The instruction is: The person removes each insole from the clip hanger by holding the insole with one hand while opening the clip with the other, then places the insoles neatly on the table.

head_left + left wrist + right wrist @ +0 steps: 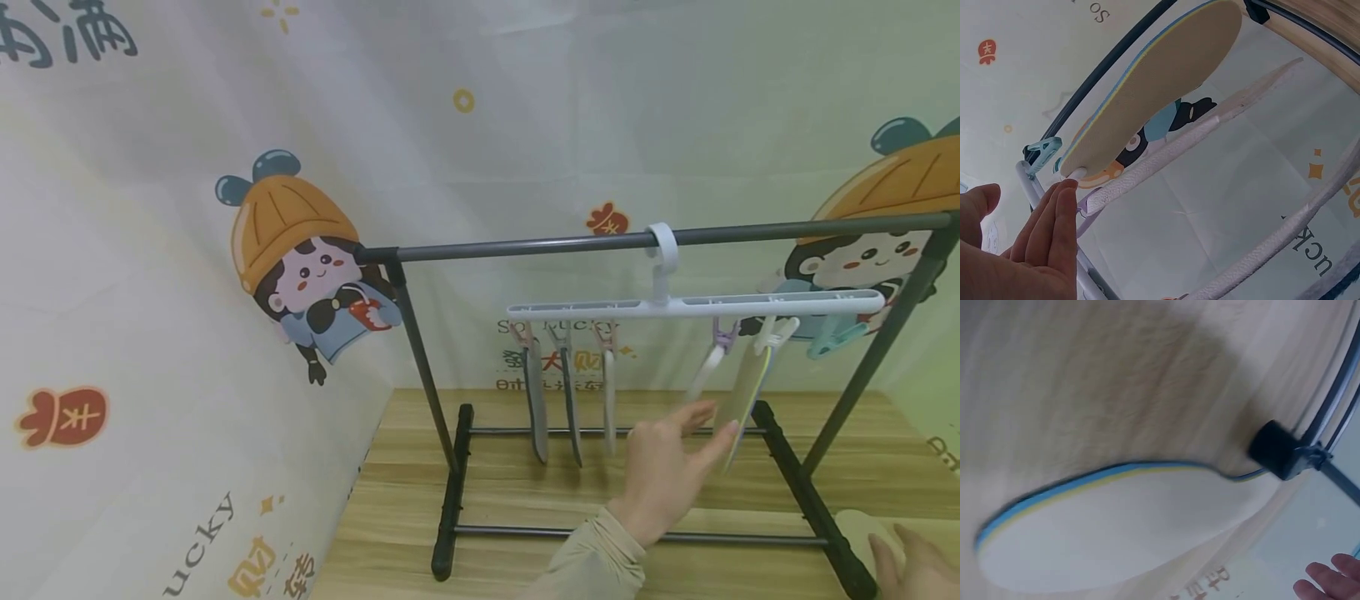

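Note:
Beige insoles with a blue and yellow edge appear here. One insole hangs by its end from a white clip on a white clip hanger. My left hand is beside that hanging insole, its fingers extended and the thumb apart; in the left wrist view the fingertips are right at its clipped end. Another insole lies flat on the wooden table at the lower right. Close to it is my right hand, fingers loosely extended and partly cut off by the frame edge.
The hanger hooks over the top bar of a black rack. Several more insoles hang from its clips, with a dark-edged one at the left. A teal clip holds nothing at the right end. Behind is a printed cloth.

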A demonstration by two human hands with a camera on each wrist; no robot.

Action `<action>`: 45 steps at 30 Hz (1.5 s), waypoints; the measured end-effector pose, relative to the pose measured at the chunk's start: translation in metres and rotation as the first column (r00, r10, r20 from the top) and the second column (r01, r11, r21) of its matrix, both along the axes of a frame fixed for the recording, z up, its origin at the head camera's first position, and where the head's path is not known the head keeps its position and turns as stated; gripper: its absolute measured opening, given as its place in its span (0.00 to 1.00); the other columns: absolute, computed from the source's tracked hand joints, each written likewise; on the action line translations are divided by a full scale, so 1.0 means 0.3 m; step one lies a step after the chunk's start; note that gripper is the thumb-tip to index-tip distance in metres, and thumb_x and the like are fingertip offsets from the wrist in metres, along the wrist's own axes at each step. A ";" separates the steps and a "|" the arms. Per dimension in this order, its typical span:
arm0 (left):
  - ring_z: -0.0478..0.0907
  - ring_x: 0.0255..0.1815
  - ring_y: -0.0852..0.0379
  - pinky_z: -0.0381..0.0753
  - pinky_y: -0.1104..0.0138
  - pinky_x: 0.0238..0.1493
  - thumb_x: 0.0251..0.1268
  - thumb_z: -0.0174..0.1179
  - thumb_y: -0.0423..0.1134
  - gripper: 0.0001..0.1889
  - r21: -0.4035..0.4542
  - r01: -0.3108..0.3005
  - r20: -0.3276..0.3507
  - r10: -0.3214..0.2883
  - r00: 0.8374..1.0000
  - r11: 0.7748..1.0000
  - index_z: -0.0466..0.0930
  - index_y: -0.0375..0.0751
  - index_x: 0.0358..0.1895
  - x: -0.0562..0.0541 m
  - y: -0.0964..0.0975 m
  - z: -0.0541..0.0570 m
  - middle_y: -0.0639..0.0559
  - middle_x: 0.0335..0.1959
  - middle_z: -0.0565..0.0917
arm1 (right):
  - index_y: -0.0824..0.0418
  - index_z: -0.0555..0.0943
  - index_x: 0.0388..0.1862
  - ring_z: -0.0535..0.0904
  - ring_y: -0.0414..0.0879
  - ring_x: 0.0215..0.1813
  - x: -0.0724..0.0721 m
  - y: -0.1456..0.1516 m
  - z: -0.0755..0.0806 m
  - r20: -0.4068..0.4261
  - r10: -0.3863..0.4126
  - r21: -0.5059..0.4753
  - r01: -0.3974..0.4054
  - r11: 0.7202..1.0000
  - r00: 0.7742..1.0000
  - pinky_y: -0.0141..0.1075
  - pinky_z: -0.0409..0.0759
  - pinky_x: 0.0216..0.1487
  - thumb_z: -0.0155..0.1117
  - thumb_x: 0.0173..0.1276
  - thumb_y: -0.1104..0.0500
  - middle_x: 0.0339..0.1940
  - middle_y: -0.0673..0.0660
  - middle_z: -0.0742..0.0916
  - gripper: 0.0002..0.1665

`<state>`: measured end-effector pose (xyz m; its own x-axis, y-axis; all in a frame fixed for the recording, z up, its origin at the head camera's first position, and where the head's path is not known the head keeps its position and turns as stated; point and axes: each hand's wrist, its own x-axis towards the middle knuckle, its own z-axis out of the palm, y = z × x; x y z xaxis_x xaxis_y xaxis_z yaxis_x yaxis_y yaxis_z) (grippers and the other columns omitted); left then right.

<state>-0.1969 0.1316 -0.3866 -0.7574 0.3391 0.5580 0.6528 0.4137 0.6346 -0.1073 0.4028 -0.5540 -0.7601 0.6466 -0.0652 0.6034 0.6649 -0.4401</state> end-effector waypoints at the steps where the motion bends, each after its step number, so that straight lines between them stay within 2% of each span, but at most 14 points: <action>1: 0.87 0.45 0.65 0.79 0.81 0.46 0.68 0.62 0.50 0.17 -0.001 0.000 -0.001 0.000 1.000 1.000 0.84 0.44 0.52 0.000 -0.001 0.000 0.51 0.47 0.88 | 0.79 0.60 0.65 0.63 0.78 0.66 -0.005 -0.002 0.005 0.007 0.022 0.026 -0.022 0.999 1.000 0.65 0.61 0.70 0.41 0.81 0.47 0.66 0.83 0.66 0.35; 5: 0.87 0.44 0.65 0.79 0.82 0.44 0.68 0.62 0.50 0.17 0.002 -0.003 -0.002 0.003 1.000 1.000 0.84 0.44 0.52 0.000 -0.001 -0.001 0.50 0.46 0.88 | 0.79 0.62 0.63 0.64 0.78 0.66 -0.025 -0.044 0.044 0.014 0.063 0.067 -0.063 0.996 0.998 0.67 0.51 0.73 0.46 0.80 0.49 0.64 0.82 0.68 0.33; 7: 0.87 0.44 0.64 0.79 0.82 0.44 0.67 0.63 0.49 0.17 0.006 -0.004 0.000 0.004 1.000 1.000 0.84 0.44 0.52 -0.001 -0.002 -0.001 0.50 0.46 0.88 | 0.78 0.61 0.63 0.66 0.78 0.64 -0.034 -0.063 0.058 0.008 0.081 0.082 -0.081 0.993 0.997 0.67 0.54 0.71 0.46 0.80 0.48 0.64 0.82 0.69 0.33; 10: 0.87 0.43 0.64 0.79 0.82 0.44 0.67 0.63 0.49 0.17 0.015 -0.002 0.011 0.001 1.000 1.000 0.84 0.43 0.51 -0.002 -0.002 -0.002 0.49 0.45 0.88 | 0.79 0.64 0.60 0.73 0.79 0.55 -0.042 -0.080 0.065 -0.101 0.157 0.135 -0.142 0.981 0.983 0.68 0.71 0.57 0.47 0.80 0.48 0.58 0.83 0.74 0.33; 12: 0.87 0.44 0.63 0.79 0.82 0.44 0.67 0.63 0.49 0.17 0.023 0.003 0.021 -0.003 1.000 1.000 0.84 0.42 0.51 -0.003 -0.002 -0.004 0.49 0.46 0.88 | 0.79 0.67 0.58 0.77 0.79 0.47 -0.048 -0.090 0.066 -0.178 0.199 0.181 -0.167 0.969 0.964 0.65 0.78 0.45 0.49 0.79 0.48 0.53 0.83 0.77 0.32; 14: 0.87 0.44 0.63 0.79 0.82 0.44 0.68 0.63 0.49 0.17 0.027 0.007 0.031 -0.008 0.999 1.000 0.84 0.42 0.51 -0.004 -0.002 -0.005 0.48 0.46 0.88 | 0.79 0.69 0.56 0.79 0.78 0.41 -0.057 -0.103 0.064 -0.247 0.235 0.225 -0.180 0.958 0.940 0.63 0.79 0.38 0.51 0.78 0.49 0.50 0.83 0.79 0.31; 17: 0.87 0.45 0.63 0.79 0.82 0.45 0.68 0.62 0.50 0.18 0.022 0.005 0.030 -0.006 1.000 1.000 0.84 0.42 0.52 -0.006 -0.002 -0.005 0.49 0.47 0.88 | 0.80 0.70 0.55 0.78 0.79 0.43 -0.074 -0.125 0.070 -0.283 0.246 0.227 -0.184 0.956 0.927 0.63 0.78 0.39 0.49 0.79 0.47 0.50 0.83 0.78 0.32; 21: 0.86 0.47 0.62 0.79 0.81 0.47 0.69 0.61 0.50 0.18 0.012 0.006 0.010 -0.006 1.000 1.000 0.83 0.41 0.52 -0.011 -0.002 -0.003 0.49 0.48 0.87 | 0.79 0.70 0.57 0.74 0.80 0.50 -0.095 -0.151 0.081 -0.316 0.267 0.211 -0.207 0.955 0.910 0.67 0.73 0.50 0.47 0.80 0.49 0.53 0.84 0.77 0.31; 23: 0.86 0.47 0.62 0.79 0.81 0.48 0.69 0.61 0.50 0.19 0.014 0.013 0.003 -0.013 1.000 1.000 0.83 0.41 0.53 -0.014 -0.002 -0.002 0.48 0.49 0.87 | 0.80 0.70 0.58 0.73 0.81 0.51 -0.103 -0.160 0.087 -0.325 0.283 0.198 -0.227 0.953 0.902 0.68 0.71 0.52 0.46 0.81 0.49 0.53 0.84 0.76 0.31; 27: 0.86 0.47 0.61 0.79 0.81 0.48 0.70 0.61 0.49 0.18 0.015 0.018 -0.024 -0.017 1.000 1.000 0.83 0.40 0.53 -0.018 0.001 0.002 0.48 0.49 0.87 | 0.81 0.71 0.57 0.75 0.81 0.49 -0.121 -0.183 0.097 -0.374 0.325 0.209 -0.263 0.942 0.868 0.68 0.72 0.49 0.46 0.81 0.51 0.50 0.84 0.79 0.30; 30: 0.86 0.48 0.61 0.79 0.81 0.48 0.70 0.61 0.49 0.18 0.011 0.007 -0.030 -0.007 1.000 1.000 0.83 0.40 0.53 -0.022 0.004 0.006 0.48 0.49 0.87 | 0.80 0.72 0.56 0.77 0.79 0.45 -0.136 -0.203 0.100 -0.430 0.355 0.238 -0.275 0.932 0.830 0.66 0.73 0.47 0.47 0.81 0.54 0.47 0.82 0.81 0.27; 35: 0.86 0.49 0.60 0.79 0.80 0.49 0.70 0.60 0.51 0.20 -0.013 -0.004 -0.010 0.004 1.000 1.000 0.82 0.40 0.54 -0.030 0.006 0.011 0.49 0.50 0.87 | 0.80 0.72 0.56 0.76 0.79 0.49 -0.161 -0.237 0.103 -0.486 0.375 0.255 -0.283 0.925 0.789 0.68 0.70 0.53 0.45 0.81 0.56 0.51 0.83 0.79 0.25; 39: 0.86 0.49 0.61 0.78 0.81 0.49 0.70 0.60 0.51 0.19 -0.023 -0.008 -0.027 0.007 1.000 1.000 0.83 0.41 0.54 -0.038 0.009 0.011 0.50 0.50 0.87 | 0.79 0.72 0.57 0.75 0.79 0.52 -0.180 -0.259 0.110 -0.534 0.386 0.247 -0.297 0.922 0.753 0.67 0.68 0.55 0.43 0.82 0.57 0.52 0.83 0.79 0.24; 45: 0.86 0.48 0.62 0.78 0.81 0.49 0.70 0.60 0.51 0.19 -0.036 -0.004 -0.062 0.002 0.998 0.999 0.83 0.40 0.53 -0.048 0.015 0.009 0.50 0.49 0.88 | 0.79 0.70 0.60 0.72 0.80 0.55 -0.200 -0.284 0.133 -0.551 0.404 0.232 -0.331 0.915 0.730 0.70 0.63 0.63 0.38 0.83 0.57 0.55 0.84 0.77 0.26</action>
<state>-0.2113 0.1362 -0.3839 -0.7226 0.3574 0.5917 0.6893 0.4375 0.5775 -0.1672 0.3176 -0.5141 -0.8079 0.2837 0.5164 -0.0421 0.8464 -0.5308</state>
